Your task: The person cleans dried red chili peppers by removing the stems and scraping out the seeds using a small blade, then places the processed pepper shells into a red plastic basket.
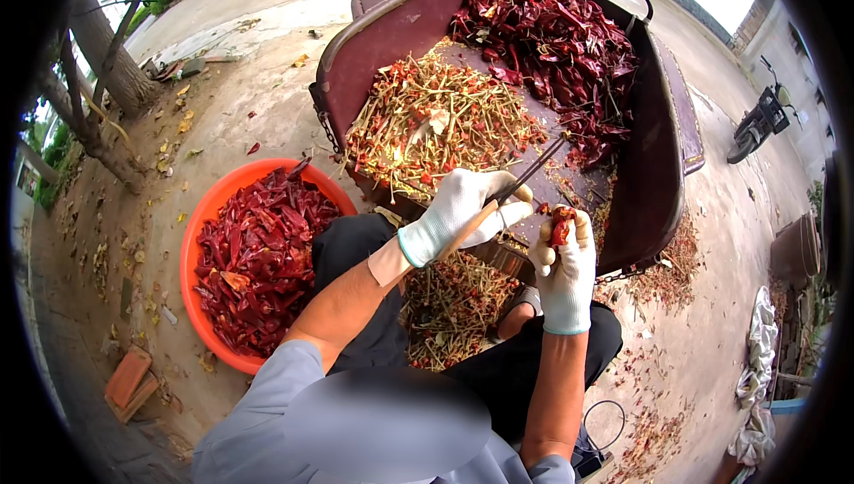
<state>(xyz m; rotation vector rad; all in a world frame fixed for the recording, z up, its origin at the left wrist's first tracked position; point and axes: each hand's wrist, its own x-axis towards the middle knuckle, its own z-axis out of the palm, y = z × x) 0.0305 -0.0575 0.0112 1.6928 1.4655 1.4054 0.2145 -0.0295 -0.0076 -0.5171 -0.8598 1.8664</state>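
My left hand (463, 210), in a white knit glove, is closed around a pair of scissors (537, 165). Their long dark blades point up and to the right, and a tan strip, seemingly a handle, runs back along the glove. Close by on the right, my gloved right hand (566, 272) pinches a dried red chili (561, 226) between thumb and fingers. The blades are apart from that chili. Beyond both hands, a maroon cart bed (645, 208) holds a pile of whole dark red chilies (556, 48) and a heap of cut stems (436, 124).
An orange tub (189, 257) full of red chilies stands at my left knee. Stem scraps (454, 315) lie between my legs, and more litter the ground (658, 279) right of the cart. Bricks (129, 382) lie at lower left, trees (111, 48) rise behind, and a motorbike (761, 124) stands far right.
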